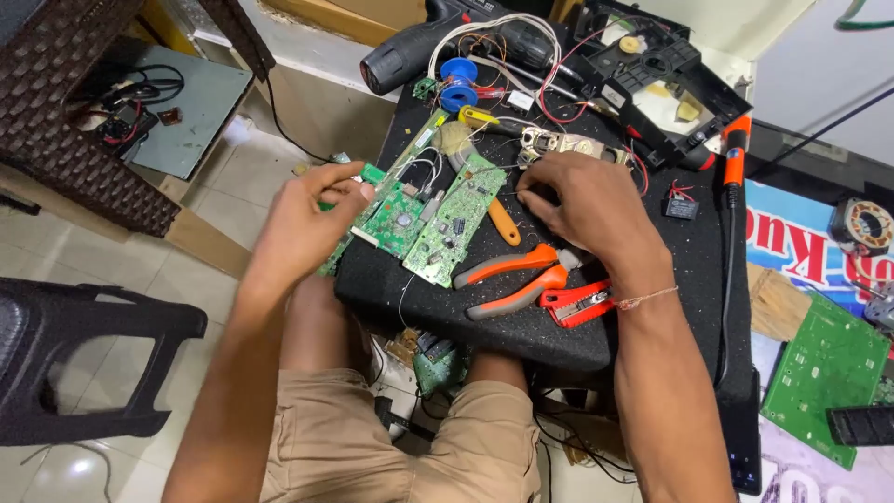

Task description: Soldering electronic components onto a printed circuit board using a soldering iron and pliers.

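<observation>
A cluttered repair spot is seen from above, with everything placed here relative to the black padded work surface (521,317) that rests over the seated person's knees. Well to the left of the pad, a dark plastic stool (84,363) stands on the tiled floor, and a brown woven basket (84,102) is seen up and to the left. At the pad's left edge, the left hand (303,228) is curled, its fingertips pinched on the corner of a small green circuit board (396,219). A second, longer green circuit board (456,224) lies just to its right, tilted, on the pad's upper left part. Near the pad's middle, orange-handled pliers (512,279) lie flat, with a red cutter tool (577,303) just beside them. Above these, the right hand (582,210) is laid palm down on the pad with fingers bent; whether anything is gripped beneath cannot be told. At the pad's far edge, a blue solder spool (458,82) and a black power drill (419,47) are seen among tangled wires. Off the pad's right side, another green board (824,373) lies on a printed sheet.
</observation>
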